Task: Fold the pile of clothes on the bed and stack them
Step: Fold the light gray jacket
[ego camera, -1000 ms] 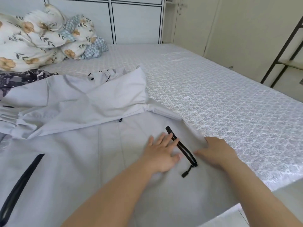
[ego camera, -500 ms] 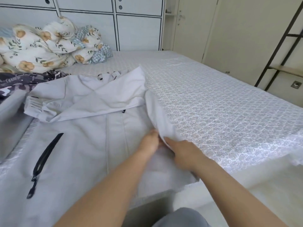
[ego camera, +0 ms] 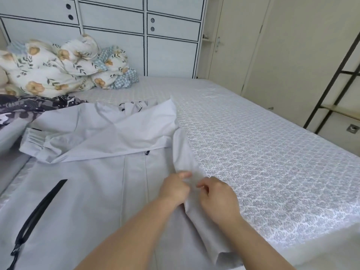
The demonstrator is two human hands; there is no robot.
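The pale grey jacket (ego camera: 93,191) lies spread on the bed (ego camera: 263,162). Both hands – left hand (ego camera: 174,189), right hand (ego camera: 218,197) – pinch its right edge, folded inward.

At the head of the bed, a bundled floral duvet (ego camera: 54,73) lies in the far left corner, cream with orange flowers and green leaves. A blue checked cloth (ego camera: 124,78) is tucked against its right side. Behind them stands a white cabinet wall (ego camera: 136,26) with black outlines and small round holes in its panels. To the right of it are cream wardrobe doors (ego camera: 272,45), one with a metal handle (ego camera: 218,43). At the far right edge a black metal shelf frame (ego camera: 337,75) rises, carrying a pale wooden board.
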